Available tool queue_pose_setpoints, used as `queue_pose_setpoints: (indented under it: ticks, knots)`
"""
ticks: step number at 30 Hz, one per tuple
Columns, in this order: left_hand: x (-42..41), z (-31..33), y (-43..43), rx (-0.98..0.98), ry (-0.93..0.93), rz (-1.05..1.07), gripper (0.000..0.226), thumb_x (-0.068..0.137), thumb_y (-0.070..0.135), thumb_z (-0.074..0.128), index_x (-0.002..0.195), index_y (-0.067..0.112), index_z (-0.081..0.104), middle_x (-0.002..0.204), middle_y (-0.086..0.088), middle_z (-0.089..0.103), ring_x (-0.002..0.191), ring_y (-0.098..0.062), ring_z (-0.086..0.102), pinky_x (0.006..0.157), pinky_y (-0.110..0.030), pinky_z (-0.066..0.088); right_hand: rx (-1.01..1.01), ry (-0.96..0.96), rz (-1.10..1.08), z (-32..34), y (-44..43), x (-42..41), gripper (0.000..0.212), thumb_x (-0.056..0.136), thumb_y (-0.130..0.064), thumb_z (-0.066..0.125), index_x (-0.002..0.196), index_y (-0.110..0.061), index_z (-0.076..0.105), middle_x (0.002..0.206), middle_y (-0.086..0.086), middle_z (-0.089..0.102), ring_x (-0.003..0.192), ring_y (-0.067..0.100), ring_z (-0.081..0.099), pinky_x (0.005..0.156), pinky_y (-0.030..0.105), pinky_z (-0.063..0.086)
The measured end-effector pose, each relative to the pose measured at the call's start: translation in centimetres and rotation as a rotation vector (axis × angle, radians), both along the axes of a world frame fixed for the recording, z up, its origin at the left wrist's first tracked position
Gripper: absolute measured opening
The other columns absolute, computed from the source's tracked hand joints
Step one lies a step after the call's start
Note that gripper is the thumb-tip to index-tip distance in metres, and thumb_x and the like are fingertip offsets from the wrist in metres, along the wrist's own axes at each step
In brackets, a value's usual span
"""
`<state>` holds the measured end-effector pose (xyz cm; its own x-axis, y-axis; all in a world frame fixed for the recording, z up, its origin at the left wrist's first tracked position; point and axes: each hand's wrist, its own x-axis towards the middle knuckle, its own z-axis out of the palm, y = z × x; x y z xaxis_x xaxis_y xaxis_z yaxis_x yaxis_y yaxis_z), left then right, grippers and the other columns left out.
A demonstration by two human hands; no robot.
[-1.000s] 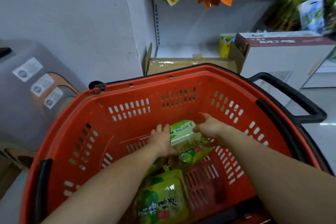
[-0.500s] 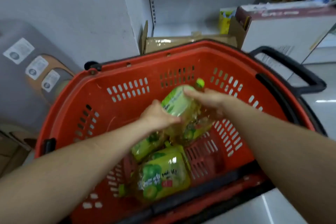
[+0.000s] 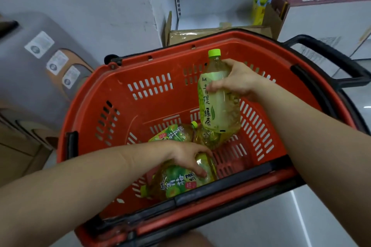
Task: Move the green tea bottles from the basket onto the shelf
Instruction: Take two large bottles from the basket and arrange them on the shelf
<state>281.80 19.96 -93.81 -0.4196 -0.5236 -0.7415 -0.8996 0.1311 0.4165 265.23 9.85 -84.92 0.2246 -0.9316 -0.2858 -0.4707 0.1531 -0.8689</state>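
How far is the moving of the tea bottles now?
Done: nothing visible; no green tea bottle shows on the visible shelf. In hand: the right hand holds an upright bottle over the basket, and the left hand grips a lying bottle. Left: those two, plus a third bottle and a fourth bottle lying in the basket.

- Your basket (image 3: 140, 68) is orange-red, its walls pierced with rows of slots; its handle (image 3: 329, 56) at 2 o'clock is black.
- Upper bottle (image 3: 217, 106), 1 o'clock: lime-green cap (image 3: 214, 52), pale green label, dark characters.
- Lower bottle (image 3: 178, 184), 6 o'clock: green fruit print, small red patch.
- Box (image 3: 325, 18), 1 o'clock: white, maroon band.
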Motion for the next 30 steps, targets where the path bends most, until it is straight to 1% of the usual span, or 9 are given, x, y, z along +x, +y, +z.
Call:
queue_pose_setpoints:
  ticks: [3, 7, 13, 15, 18, 23, 25, 27, 30]
  knots:
    - [0.1, -0.3, -0.4, -0.043, 0.000, -0.023, 0.063, 0.075, 0.040, 0.076, 0.126, 0.027, 0.042, 0.113, 0.000, 0.056, 0.103, -0.020, 0.051, 0.083, -0.029, 0.042, -0.008, -0.005, 0.005, 0.0, 0.0, 0.3, 0.100, 0.061, -0.017, 0.088, 0.145, -0.018, 0.033, 0.120, 0.006, 0.063, 0.099, 0.027, 0.066, 0.086, 0.049, 0.056]
    - [-0.2, -0.2, -1.4, -0.157, -0.035, -0.052, 0.059, 0.068, 0.048, 0.079, 0.110, 0.024, 0.046, 0.083, 0.007, 0.053, 0.082, -0.018, 0.051, 0.063, -0.030, 0.040, -0.009, 0.034, 0.025, -0.3, -0.1, 0.3, 0.104, 0.060, -0.020, 0.089, 0.146, -0.019, 0.031, 0.123, 0.007, 0.061, 0.104, 0.029, 0.064, 0.090, 0.050, 0.054]
    - [1.9, 0.5, -3.7, -0.053, 0.012, 0.157, 0.059, 0.065, 0.043, 0.083, 0.104, 0.020, 0.045, 0.088, 0.008, 0.057, 0.088, -0.017, 0.053, 0.065, -0.027, 0.044, -0.012, 0.048, 0.039, -0.4, -0.1, 0.3, 0.108, 0.060, -0.019, 0.089, 0.149, -0.018, 0.026, 0.127, 0.008, 0.059, 0.108, 0.029, 0.062, 0.092, 0.049, 0.053]
    - [2.2, 0.8, -4.0, -0.001, 0.006, 0.166, 0.071, 0.067, 0.040, 0.082, 0.123, 0.023, 0.042, 0.111, 0.002, 0.059, 0.108, -0.022, 0.055, 0.086, -0.032, 0.048, -0.019, 0.040, 0.037, -0.2, -0.1, 0.4, 0.106, 0.061, -0.018, 0.088, 0.148, -0.018, 0.027, 0.126, 0.008, 0.059, 0.107, 0.029, 0.062, 0.092, 0.048, 0.053]
    - [2.0, 1.3, -4.3, -0.001, -0.147, 0.067, 0.098, 0.070, 0.045, 0.078, 0.148, 0.023, 0.024, 0.145, -0.002, 0.041, 0.135, -0.026, 0.038, 0.110, -0.036, 0.034, -0.024, 0.029, 0.047, -0.1, -0.1, 0.4, 0.101, 0.062, -0.016, 0.087, 0.146, -0.018, 0.030, 0.122, 0.007, 0.061, 0.104, 0.028, 0.063, 0.091, 0.047, 0.054]
    - [2.4, 5.6, -4.2, -0.084, -0.406, -0.164, 0.060, 0.070, 0.055, 0.074, 0.108, 0.010, 0.062, 0.103, -0.002, 0.061, 0.092, -0.021, 0.055, 0.080, -0.030, 0.048, -0.054, 0.033, 0.062, 0.2, -0.1, 0.3, 0.103, 0.063, -0.018, 0.087, 0.147, -0.019, 0.029, 0.122, 0.004, 0.058, 0.106, 0.025, 0.060, 0.090, 0.042, 0.053]
    - [4.5, 7.3, -2.7, -0.177, -0.486, -0.231, 0.064, 0.069, 0.057, 0.074, 0.108, 0.009, 0.058, 0.096, 0.001, 0.059, 0.085, -0.020, 0.055, 0.069, -0.030, 0.047, -0.069, 0.019, 0.071, 0.6, 0.0, 0.4, 0.102, 0.062, -0.019, 0.088, 0.147, -0.019, 0.030, 0.125, 0.005, 0.059, 0.108, 0.025, 0.060, 0.092, 0.041, 0.053]
    - [6.8, 8.6, -0.9, -0.326, -0.480, -0.156, 0.083, 0.064, 0.060, 0.073, 0.127, 0.015, 0.043, 0.095, 0.002, 0.058, 0.084, -0.019, 0.057, 0.068, -0.032, 0.050, -0.090, -0.002, 0.075, 1.1, 0.3, 0.3, 0.103, 0.062, -0.019, 0.088, 0.147, -0.020, 0.030, 0.127, 0.005, 0.058, 0.110, 0.025, 0.059, 0.094, 0.041, 0.051]
    - [9.2, 11.8, 1.9, -0.577, -0.351, -0.047, 0.095, 0.061, 0.064, 0.066, 0.138, 0.048, 0.014, 0.104, 0.006, 0.051, 0.085, -0.015, 0.055, 0.071, -0.033, 0.051, -0.133, -0.035, 0.087, 2.1, 0.7, 0.5, 0.103, 0.061, -0.020, 0.088, 0.146, -0.025, 0.030, 0.129, 0.003, 0.056, 0.112, 0.024, 0.058, 0.095, 0.043, 0.051]
